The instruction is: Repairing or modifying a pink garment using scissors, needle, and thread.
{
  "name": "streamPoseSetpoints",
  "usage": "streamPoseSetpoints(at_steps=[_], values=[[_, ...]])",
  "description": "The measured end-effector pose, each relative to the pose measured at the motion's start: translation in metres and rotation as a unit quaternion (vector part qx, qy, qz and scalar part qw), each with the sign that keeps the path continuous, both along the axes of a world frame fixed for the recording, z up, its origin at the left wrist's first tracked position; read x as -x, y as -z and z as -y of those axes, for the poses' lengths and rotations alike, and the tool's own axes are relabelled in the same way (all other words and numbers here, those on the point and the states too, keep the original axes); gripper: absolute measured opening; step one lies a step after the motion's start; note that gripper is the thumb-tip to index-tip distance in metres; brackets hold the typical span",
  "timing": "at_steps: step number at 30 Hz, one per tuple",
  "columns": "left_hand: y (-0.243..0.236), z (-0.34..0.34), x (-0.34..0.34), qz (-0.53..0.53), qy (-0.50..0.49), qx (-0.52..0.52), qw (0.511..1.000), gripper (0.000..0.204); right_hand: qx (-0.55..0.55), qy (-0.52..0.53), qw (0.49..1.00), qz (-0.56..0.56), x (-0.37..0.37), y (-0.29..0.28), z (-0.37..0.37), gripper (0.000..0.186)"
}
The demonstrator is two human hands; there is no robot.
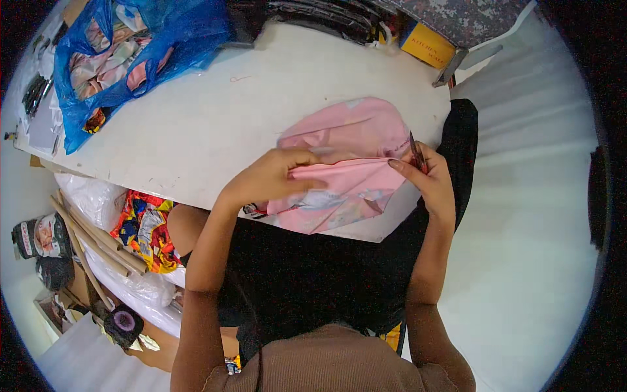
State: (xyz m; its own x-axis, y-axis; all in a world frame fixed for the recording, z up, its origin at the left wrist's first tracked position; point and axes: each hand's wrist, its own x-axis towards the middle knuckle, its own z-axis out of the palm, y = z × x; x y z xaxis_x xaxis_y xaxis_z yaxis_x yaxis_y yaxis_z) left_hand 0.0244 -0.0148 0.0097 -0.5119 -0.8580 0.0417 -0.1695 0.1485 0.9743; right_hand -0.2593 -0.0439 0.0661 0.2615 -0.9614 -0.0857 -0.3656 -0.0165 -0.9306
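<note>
A pink printed fabric piece lies folded near the front edge of the white table. My left hand grips its folded strip on the left, thumb and fingers partly over the cloth. At the strip's right end, my right hand has its thumb pressed on the pink edge and holds a small pair of dark scissors, blades pointing up and away from me. Part of the scissors' handles is hidden by the fingers.
A blue plastic bag of fabric scraps sits at the table's back left. Dark bundles and a yellow box line the back edge. Cardboard tubes, plastic-wrapped bundles and colourful fabric are below at left.
</note>
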Motion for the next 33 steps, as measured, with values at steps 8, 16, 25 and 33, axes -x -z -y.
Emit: streamPoseSetpoints(at_steps=[8,16,25,33], values=[[0.009,-0.001,0.012,-0.173,-0.119,-0.202,0.957,0.018,-0.032,-0.041,0.998,-0.026,-0.001,-0.003,-0.001,0.021],[0.014,-0.002,0.02,-0.249,-0.171,-0.256,0.918,0.018,-0.001,-0.037,0.999,-0.029,0.001,-0.001,0.001,0.024],[0.014,0.0,0.02,-0.295,-0.123,-0.22,0.921,0.02,0.049,0.005,0.998,-0.035,-0.007,0.001,0.001,0.015],[-0.008,-0.004,0.026,-0.332,-0.08,-0.246,0.907,0.056,0.304,-0.079,0.94,-0.131,-0.034,-0.005,-0.012,0.034]])
